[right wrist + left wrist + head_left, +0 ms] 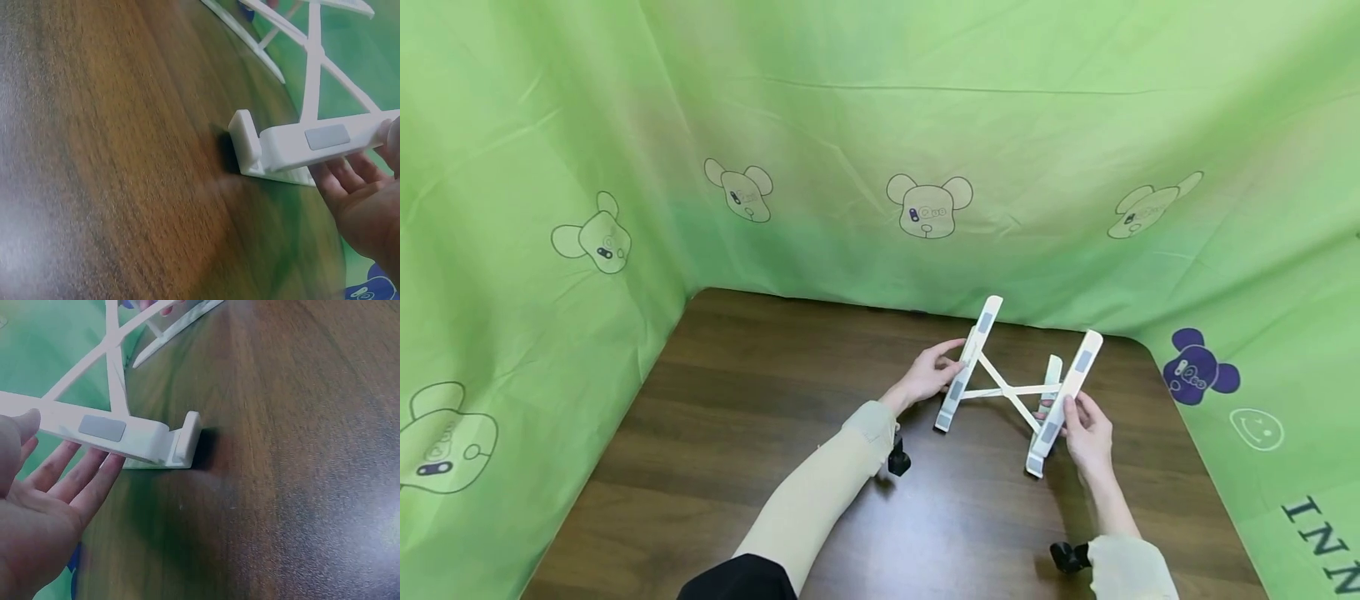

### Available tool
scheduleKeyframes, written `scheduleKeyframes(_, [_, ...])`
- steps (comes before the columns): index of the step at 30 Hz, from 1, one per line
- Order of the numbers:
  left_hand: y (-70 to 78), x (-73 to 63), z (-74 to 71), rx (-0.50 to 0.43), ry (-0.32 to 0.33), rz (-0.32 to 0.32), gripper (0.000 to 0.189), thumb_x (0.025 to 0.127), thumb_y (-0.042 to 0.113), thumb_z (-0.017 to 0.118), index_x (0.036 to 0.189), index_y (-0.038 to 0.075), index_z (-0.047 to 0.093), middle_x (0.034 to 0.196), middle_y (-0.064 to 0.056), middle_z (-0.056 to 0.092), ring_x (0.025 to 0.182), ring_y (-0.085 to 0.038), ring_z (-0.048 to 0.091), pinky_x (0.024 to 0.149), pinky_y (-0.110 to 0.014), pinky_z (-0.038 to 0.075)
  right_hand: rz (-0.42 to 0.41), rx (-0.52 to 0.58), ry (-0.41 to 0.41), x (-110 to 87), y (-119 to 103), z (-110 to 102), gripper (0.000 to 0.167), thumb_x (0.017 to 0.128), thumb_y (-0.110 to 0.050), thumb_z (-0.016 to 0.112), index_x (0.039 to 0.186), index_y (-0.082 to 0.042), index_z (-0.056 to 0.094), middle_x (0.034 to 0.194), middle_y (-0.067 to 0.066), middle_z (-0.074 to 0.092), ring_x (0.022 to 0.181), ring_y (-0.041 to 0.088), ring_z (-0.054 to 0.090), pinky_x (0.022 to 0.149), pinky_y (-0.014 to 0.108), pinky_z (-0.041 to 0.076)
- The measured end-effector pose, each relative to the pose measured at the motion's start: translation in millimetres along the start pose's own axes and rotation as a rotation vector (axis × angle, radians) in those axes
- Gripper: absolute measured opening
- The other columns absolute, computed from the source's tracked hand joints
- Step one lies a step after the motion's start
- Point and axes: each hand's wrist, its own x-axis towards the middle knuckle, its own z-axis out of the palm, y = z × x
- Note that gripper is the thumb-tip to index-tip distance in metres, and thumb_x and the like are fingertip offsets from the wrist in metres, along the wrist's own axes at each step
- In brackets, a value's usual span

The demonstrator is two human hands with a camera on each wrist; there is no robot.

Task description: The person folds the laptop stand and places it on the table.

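Note:
A white folding laptop stand stands unfolded near the back right of the table, its two long arms joined by an X-shaped crossbar. Grey pads line the tops of the arms, and a raised lip ends each one at the front. My left hand grips the left arm about midway, thumb on top and fingers beneath. On the other side, my right hand holds the right arm in the same way, its fingers partly hidden behind it.
The dark wooden table is bounded at the back and sides by a green cloth printed with bear heads. Black wrist-worn pieces hang below both forearms, close above the tabletop.

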Motion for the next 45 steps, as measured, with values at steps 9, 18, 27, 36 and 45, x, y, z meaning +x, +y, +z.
scheduleKeyframes(9, [3.3,-7.7,-6.4,0.061,0.007,0.004,0.054,0.111,0.011,0.064,0.164,0.012,0.051,0.12,-0.032,0.077,0.079,-0.02,0.073,0.078,-0.052,0.07,-0.005,-0.072,-0.043,4.8,-1,6,0.016,0.117,-0.014,0.05,0.127,-0.013,0.063,0.086,-0.015,0.082,0.073,0.004,0.081,0.064,0.015,0.06])
scheduleKeyframes(18, [2.0,-18.1,-12.0,0.073,0.035,-0.018,0.048,0.108,0.009,0.07,0.155,0.003,0.06,0.116,-0.032,0.078,0.069,-0.013,0.068,0.078,-0.054,0.07,0.029,-0.127,-0.07,3.7,-2,13,0.019,0.118,-0.02,0.049,0.131,-0.011,0.061,0.086,-0.016,0.083,0.072,0.003,0.08,0.062,0.016,0.059])
scheduleKeyframes(27, [-1.0,-25.6,-17.7,0.053,0.069,0.013,0.043,0.105,0.004,0.072,0.147,-0.003,0.064,0.114,-0.033,0.078,0.081,-0.019,0.074,0.076,-0.05,0.071,0.014,-0.099,-0.111,5.6,3,20,0.03,0.118,-0.017,0.047,0.138,0.004,0.054,0.087,-0.013,0.083,0.072,0.005,0.08,0.065,0.016,0.062])
scheduleKeyframes(36, [-5.6,-36.3,-23.5,0.064,0.072,0.028,0.039,0.105,0.002,0.072,0.143,-0.005,0.064,0.108,-0.034,0.078,0.075,-0.016,0.072,0.073,-0.051,0.07,0.032,-0.135,-0.138,0.1,3,27,0.046,0.119,-0.017,0.045,0.148,0.019,0.041,0.086,-0.016,0.082,0.071,0.003,0.079,0.065,0.017,0.063])
scheduleKeyframes(45, [-8.5,-44.9,-30.1,0.037,0.127,0.003,0.043,0.103,0.005,0.076,0.144,-0.004,0.067,0.105,-0.033,0.079,0.066,-0.011,0.07,0.072,-0.05,0.07,0.007,-0.148,-0.157,1.8,2,37,0.045,0.119,-0.014,0.043,0.148,0.02,0.043,0.084,-0.017,0.081,0.07,0.003,0.078,0.066,0.017,0.063])
